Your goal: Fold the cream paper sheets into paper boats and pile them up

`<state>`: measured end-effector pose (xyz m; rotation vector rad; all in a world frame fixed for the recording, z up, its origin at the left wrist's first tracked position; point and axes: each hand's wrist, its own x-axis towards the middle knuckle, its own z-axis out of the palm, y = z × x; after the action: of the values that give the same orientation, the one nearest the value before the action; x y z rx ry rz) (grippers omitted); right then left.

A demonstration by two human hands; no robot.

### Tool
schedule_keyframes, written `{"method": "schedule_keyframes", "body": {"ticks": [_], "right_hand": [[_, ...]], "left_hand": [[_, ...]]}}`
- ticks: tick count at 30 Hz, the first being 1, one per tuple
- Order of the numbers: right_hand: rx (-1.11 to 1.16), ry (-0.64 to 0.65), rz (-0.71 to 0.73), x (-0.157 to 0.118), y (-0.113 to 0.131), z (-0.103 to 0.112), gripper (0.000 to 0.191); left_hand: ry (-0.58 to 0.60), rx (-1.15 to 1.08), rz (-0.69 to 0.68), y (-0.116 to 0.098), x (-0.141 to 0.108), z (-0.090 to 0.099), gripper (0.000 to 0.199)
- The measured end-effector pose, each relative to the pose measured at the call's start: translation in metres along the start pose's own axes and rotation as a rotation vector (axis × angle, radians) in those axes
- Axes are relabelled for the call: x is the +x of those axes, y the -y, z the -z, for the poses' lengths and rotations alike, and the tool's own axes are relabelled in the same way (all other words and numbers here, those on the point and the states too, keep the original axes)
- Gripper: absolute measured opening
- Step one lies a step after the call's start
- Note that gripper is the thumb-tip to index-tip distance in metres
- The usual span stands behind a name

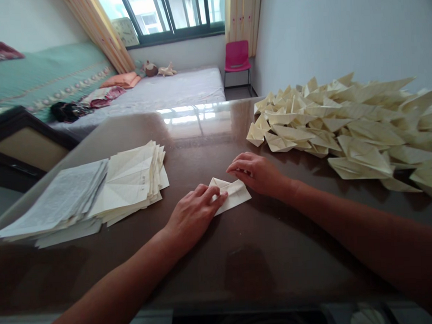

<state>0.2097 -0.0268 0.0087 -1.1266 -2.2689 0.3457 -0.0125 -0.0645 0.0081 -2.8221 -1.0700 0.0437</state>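
Note:
A small piece of folded cream paper (235, 193) lies on the brown tabletop, with creases and a pointed flap at its far left. My left hand (194, 208) holds it down at its left end, fingers bent and thumb resting on top. Just beyond the paper's far edge is my right hand (261, 173), its fingers bent together and a narrow gap between them and the thumb. Nothing shows in the right hand's grasp, and I cannot tell whether its thumb touches the paper.
To the left lie a stack of creased cream sheets (127, 178) and a stack of greyish printed sheets (65, 192). A big heap of folded paper shapes (365, 127) covers the right side of the glossy table (200, 129). Beyond stand a bed (191, 89) and a pink chair (237, 58).

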Motion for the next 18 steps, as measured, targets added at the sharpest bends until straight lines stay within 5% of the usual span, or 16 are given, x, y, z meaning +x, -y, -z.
{"method": "schedule_keyframes", "body": {"ticks": [3, 6, 18], "right_hand": [[-0.198, 0.372, 0.051, -0.009, 0.031, 0.015, 0.024], [-0.417, 0.577, 0.002, -0.021, 0.058, 0.015, 0.037], [-0.645, 0.743, -0.145, -0.025, 0.067, 0.009, 0.058]], "left_hand": [[0.003, 0.018, 0.009, -0.002, -0.001, 0.001, 0.038], [0.004, 0.038, 0.01, -0.003, -0.002, 0.0, 0.038], [0.061, 0.116, 0.028, -0.005, -0.01, 0.007, 0.033]]}}
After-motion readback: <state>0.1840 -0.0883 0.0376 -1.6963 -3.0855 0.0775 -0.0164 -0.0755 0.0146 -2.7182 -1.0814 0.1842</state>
